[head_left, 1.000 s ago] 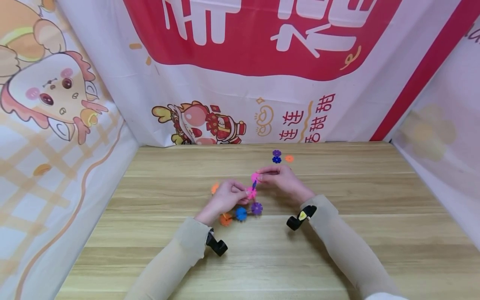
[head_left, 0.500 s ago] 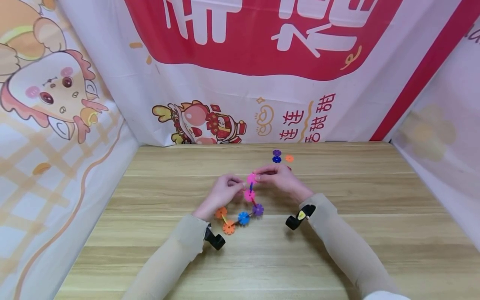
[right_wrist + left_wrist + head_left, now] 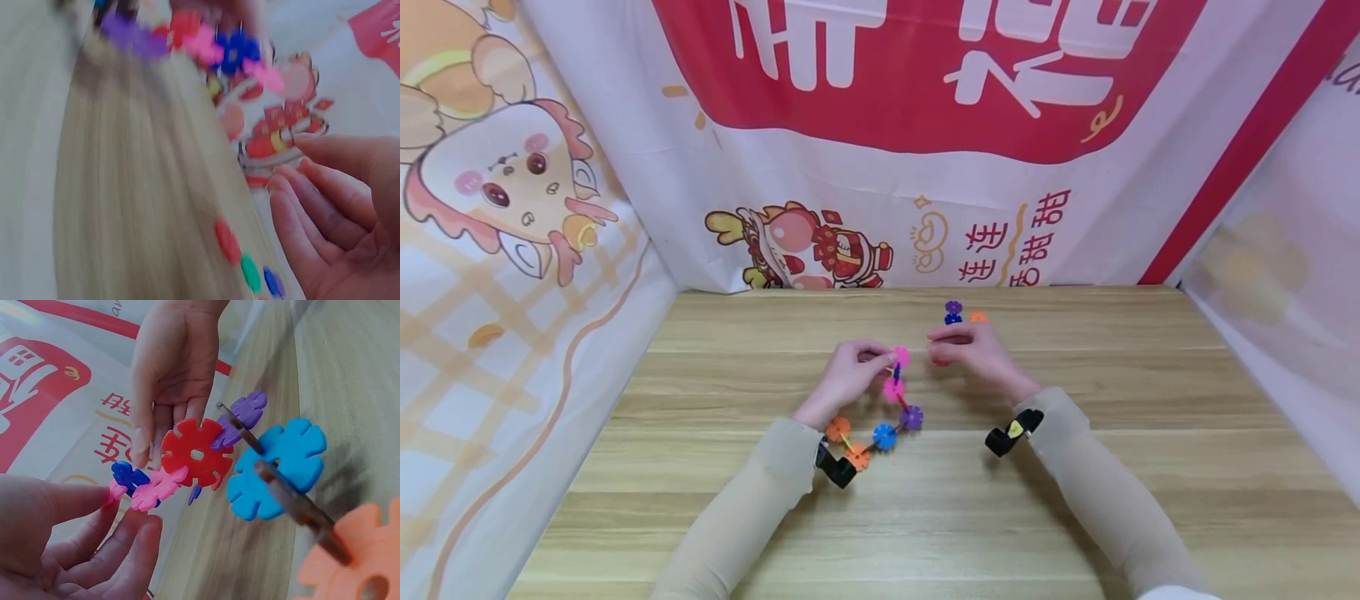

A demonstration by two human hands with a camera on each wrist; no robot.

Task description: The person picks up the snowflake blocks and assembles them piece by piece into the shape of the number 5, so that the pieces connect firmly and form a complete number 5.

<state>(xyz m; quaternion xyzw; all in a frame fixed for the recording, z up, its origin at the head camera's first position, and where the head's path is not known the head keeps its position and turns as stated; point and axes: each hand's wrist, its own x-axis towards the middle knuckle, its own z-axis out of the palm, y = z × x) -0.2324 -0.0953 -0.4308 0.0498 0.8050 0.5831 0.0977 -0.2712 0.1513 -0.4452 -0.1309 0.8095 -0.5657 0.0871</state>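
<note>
My left hand (image 3: 847,372) pinches the pink end disc (image 3: 901,356) of a chain of slotted, flower-shaped plastic discs. From there the chain runs through a dark blue disc (image 3: 129,477), a second pink disc (image 3: 160,487), a red disc (image 3: 197,450) and a purple disc (image 3: 912,417). A light blue disc (image 3: 278,465) follows, with brown discs joined edge-on beside it, then two orange discs (image 3: 857,457) linked by a yellow one. Apart from the chain, my right hand (image 3: 981,354) holds nothing, its fingers loosely bent in the right wrist view.
Loose discs lie near my right hand: a purple one (image 3: 953,307), an orange one (image 3: 978,317), a red one (image 3: 227,240) and a green one (image 3: 251,272) among them. Printed cloth (image 3: 850,183) hangs behind and beside the wooden table (image 3: 1000,533).
My right hand has let go of the pink end disc and moved right, toward the loose discs. My left hand has shifted its pinch up from the lower pink disc to the end one.
</note>
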